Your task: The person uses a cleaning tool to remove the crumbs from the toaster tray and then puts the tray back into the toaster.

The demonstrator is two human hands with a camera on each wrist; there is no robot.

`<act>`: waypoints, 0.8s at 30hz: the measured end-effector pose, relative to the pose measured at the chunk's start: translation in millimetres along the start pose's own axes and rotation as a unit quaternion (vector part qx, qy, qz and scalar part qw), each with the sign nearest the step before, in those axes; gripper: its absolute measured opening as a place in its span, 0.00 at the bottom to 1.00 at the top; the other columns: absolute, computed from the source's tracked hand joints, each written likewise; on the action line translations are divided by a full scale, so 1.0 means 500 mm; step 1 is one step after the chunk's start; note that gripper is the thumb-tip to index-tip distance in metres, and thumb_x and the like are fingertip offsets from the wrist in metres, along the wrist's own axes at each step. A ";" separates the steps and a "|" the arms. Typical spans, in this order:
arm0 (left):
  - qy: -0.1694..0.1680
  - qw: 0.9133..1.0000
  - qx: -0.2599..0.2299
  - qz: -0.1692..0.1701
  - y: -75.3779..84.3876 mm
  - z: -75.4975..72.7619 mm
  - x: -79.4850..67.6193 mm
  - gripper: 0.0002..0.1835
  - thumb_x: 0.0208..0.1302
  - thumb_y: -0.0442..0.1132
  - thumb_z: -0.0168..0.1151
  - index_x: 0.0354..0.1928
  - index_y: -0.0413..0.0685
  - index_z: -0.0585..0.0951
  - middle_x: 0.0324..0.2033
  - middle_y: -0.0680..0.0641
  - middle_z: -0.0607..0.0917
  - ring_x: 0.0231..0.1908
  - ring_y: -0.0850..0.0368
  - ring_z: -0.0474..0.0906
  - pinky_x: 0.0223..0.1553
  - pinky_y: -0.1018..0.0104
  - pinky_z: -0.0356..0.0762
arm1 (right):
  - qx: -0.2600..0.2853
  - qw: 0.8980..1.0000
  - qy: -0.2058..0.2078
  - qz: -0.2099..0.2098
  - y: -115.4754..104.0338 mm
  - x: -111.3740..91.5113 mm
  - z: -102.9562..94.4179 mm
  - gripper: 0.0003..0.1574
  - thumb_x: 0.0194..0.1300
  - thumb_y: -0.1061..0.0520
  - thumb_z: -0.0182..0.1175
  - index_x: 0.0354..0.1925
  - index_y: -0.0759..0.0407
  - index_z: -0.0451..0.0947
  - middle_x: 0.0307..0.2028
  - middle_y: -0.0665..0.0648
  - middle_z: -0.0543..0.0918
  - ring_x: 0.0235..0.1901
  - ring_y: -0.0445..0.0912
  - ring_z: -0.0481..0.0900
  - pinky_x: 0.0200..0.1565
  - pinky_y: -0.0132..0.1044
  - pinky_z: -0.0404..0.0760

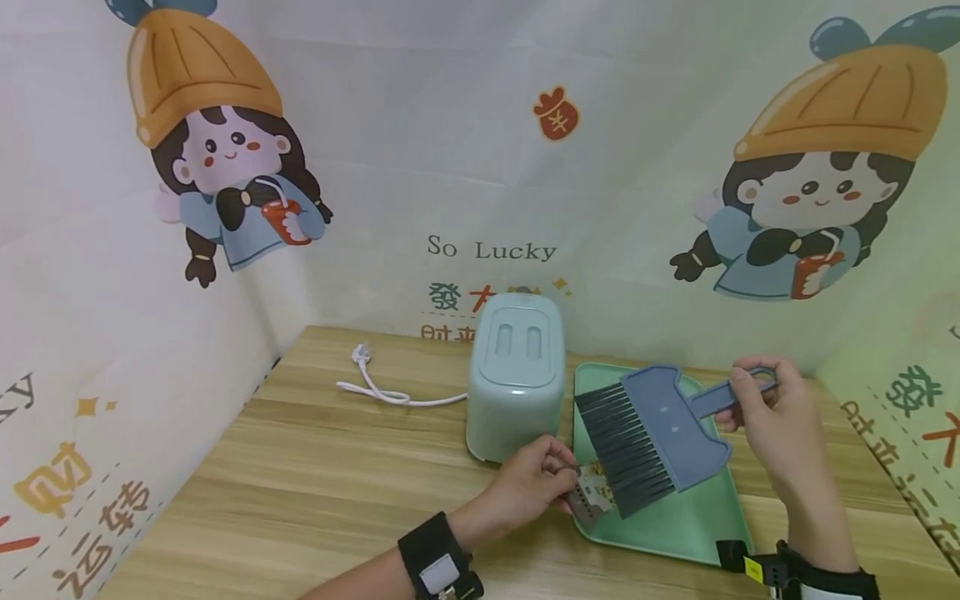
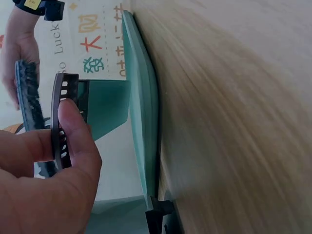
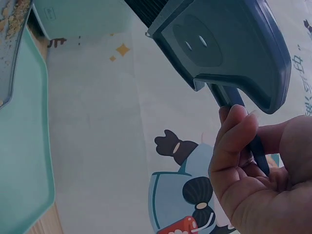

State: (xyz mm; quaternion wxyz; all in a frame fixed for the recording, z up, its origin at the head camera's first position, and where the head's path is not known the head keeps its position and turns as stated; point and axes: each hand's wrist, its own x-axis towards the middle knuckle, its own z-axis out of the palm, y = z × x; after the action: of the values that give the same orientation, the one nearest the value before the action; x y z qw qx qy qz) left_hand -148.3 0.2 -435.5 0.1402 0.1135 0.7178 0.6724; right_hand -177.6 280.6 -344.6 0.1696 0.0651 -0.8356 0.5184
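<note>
My left hand (image 1: 527, 485) pinches the near edge of a grey metal crumb tray (image 1: 583, 507), thumb and fingers on either side of it. Slots run along that edge, as the left wrist view shows on the crumb tray (image 2: 57, 90). Yellowish crumbs (image 3: 17, 19) lie on its surface. By its looped handle, my right hand (image 1: 783, 425) grips a blue-grey brush (image 1: 667, 425) with dark bristles (image 1: 628, 450). The bristles overlap the crumb tray in the head view, hiding its far end. Beneath both lies a green tray (image 1: 675, 533) on the table.
Just left of the green tray stands a pale green toaster (image 1: 519, 350) with its lid on. From it a white cord with a plug (image 1: 362, 354) stretches left across the wooden table (image 1: 322, 483). Printed cloth (image 1: 465, 150) hangs behind and at both sides.
</note>
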 end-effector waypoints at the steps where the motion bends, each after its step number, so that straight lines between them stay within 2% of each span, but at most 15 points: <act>1: 0.001 1.000 0.003 0.002 -0.001 0.000 0.001 0.09 0.64 0.30 0.58 0.45 0.39 0.73 0.33 0.47 0.81 0.28 0.57 0.79 0.34 0.50 0.84 | -0.003 1.000 -0.003 0.000 0.002 -0.002 0.001 0.17 0.75 0.50 0.47 0.52 0.60 0.63 0.24 0.60 0.80 0.21 0.49 0.81 0.23 0.32 0.82; 6: 0.008 1.000 0.023 0.007 -0.002 0.000 0.002 0.08 0.64 0.31 0.59 0.44 0.40 0.74 0.33 0.47 0.82 0.27 0.55 0.79 0.33 0.49 0.84 | -0.002 1.000 -0.020 -0.002 0.007 -0.002 0.008 0.16 0.75 0.51 0.48 0.51 0.61 0.62 0.26 0.63 0.81 0.23 0.50 0.82 0.24 0.35 0.84; 12: 0.009 0.998 0.054 0.012 -0.003 -0.004 -0.001 0.06 0.65 0.32 0.60 0.42 0.43 0.75 0.31 0.49 0.82 0.24 0.55 0.80 0.30 0.53 0.84 | 0.006 0.999 -0.034 -0.004 0.007 0.000 0.026 0.16 0.74 0.54 0.49 0.50 0.64 0.61 0.27 0.66 0.80 0.22 0.50 0.82 0.25 0.36 0.84; 17: 0.009 0.998 0.054 0.016 -0.008 -0.004 0.001 0.06 0.65 0.32 0.59 0.42 0.42 0.75 0.29 0.49 0.82 0.23 0.53 0.80 0.29 0.53 0.84 | -0.002 0.998 -0.056 -0.004 0.012 0.000 0.042 0.17 0.74 0.52 0.49 0.50 0.64 0.61 0.27 0.66 0.79 0.22 0.52 0.82 0.25 0.38 0.84; 21: 0.015 0.998 0.051 0.021 0.020 0.002 -0.013 0.06 0.64 0.28 0.58 0.41 0.37 0.74 0.29 0.45 0.82 0.23 0.48 0.80 0.31 0.47 0.83 | -0.004 0.998 -0.064 -0.007 0.016 0.000 0.049 0.16 0.74 0.52 0.49 0.49 0.64 0.62 0.26 0.66 0.79 0.22 0.52 0.82 0.24 0.38 0.84; 24: 0.016 0.999 0.041 0.025 0.043 0.007 -0.023 0.06 0.63 0.26 0.57 0.41 0.33 0.73 0.29 0.43 0.82 0.23 0.49 0.80 0.32 0.44 0.82 | -0.011 0.998 -0.064 -0.009 0.021 0.001 0.048 0.16 0.74 0.52 0.49 0.48 0.64 0.62 0.26 0.65 0.80 0.22 0.51 0.82 0.24 0.37 0.84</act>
State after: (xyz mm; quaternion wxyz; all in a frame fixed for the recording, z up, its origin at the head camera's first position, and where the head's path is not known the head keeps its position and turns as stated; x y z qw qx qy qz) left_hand -136.7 0.7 -413.6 0.1070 0.1268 0.7438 0.6475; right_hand -186.4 264.3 -362.9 0.1212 0.1040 -0.8499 0.5022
